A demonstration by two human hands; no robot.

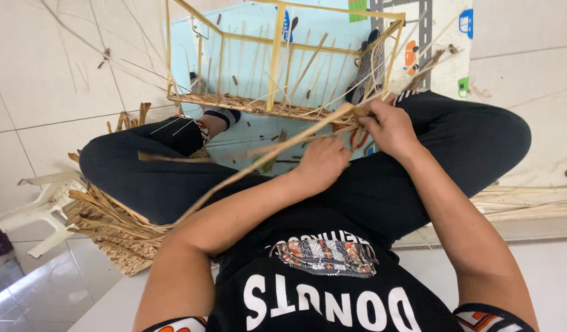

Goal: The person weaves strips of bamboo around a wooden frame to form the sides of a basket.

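Observation:
A bamboo frame basket [277, 67] with upright sticks and a woven lower band rests between my knees on a pale blue mat [320, 24]. My right hand [391, 126] pinches flat straw strips at the basket's near right corner. My left hand [323, 161] is closed around a long pale strip [259, 161] that runs down to the left across my forearm. Both hands sit close together just in front of the woven band [246, 106]. The fingertips are hidden among the strips.
A heap of dry straw strips [111, 227] lies under my left leg, with a white plastic stool [41, 212] tipped over beside it. More strips [529, 200] lie along the right. Loose fibres are scattered on the white tile floor [50, 74].

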